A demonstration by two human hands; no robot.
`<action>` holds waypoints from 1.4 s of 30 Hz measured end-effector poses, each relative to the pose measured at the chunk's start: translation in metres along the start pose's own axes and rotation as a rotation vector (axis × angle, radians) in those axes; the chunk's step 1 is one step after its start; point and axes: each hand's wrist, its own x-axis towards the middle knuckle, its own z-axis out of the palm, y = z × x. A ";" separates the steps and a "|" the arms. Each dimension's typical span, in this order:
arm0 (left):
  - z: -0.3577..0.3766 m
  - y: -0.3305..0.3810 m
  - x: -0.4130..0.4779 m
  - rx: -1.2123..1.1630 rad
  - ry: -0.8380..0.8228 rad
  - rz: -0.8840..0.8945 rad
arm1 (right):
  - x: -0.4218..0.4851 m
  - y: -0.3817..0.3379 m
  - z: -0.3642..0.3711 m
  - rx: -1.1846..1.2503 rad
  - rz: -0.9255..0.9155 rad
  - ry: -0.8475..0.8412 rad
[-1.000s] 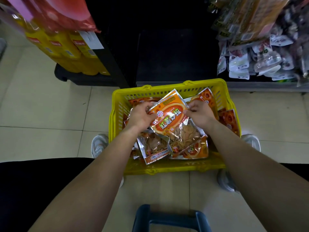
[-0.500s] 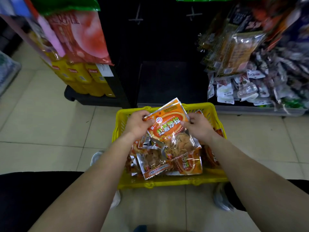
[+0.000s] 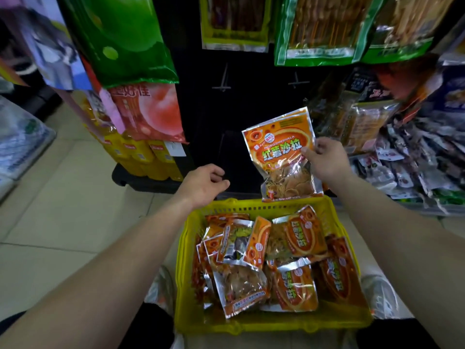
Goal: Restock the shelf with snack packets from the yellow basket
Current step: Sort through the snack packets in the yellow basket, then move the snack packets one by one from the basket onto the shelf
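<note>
One packet up, held by a thin edge

One orange snack packet hangs upright above the far rim of the yellow basket, just in front of the dark, bare back panel of the shelf. The right hand pinches it at its right edge only, thumb in front and fingers behind; the rest of the packet is unsupported. The left hand hovers empty beside it, fingers loosely curled, touching nothing.

The weak point, as I judge it, is that one-sided pinch on glossy film: the chips weigh down the clear lower half, so the packet could twist or slip out and drop back into the basket or onto the floor tiles. Two bare hooks stick out of the panel above; whether the packet has a hang hole cannot be seen, and a one-handed try at a hook could miss or tear the top seal. Crowded hanging bags just to the right could be knocked loose. Many packets remain heaped in the basket.
</note>
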 end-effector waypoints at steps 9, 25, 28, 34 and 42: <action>0.038 -0.034 0.118 0.034 -0.003 -0.029 | 0.115 0.028 0.116 0.048 0.117 0.023; 0.128 -0.080 0.280 0.173 -0.026 -0.067 | 0.262 0.064 0.252 0.410 0.151 0.034; 0.135 -0.085 0.294 0.193 -0.037 -0.096 | 0.271 0.068 0.247 0.302 0.147 0.020; 0.135 -0.085 0.308 0.226 -0.046 -0.111 | 0.254 0.096 0.244 -0.095 0.400 -0.017; 0.140 -0.090 0.315 0.190 -0.071 -0.057 | 0.249 0.108 0.253 0.202 0.176 -0.124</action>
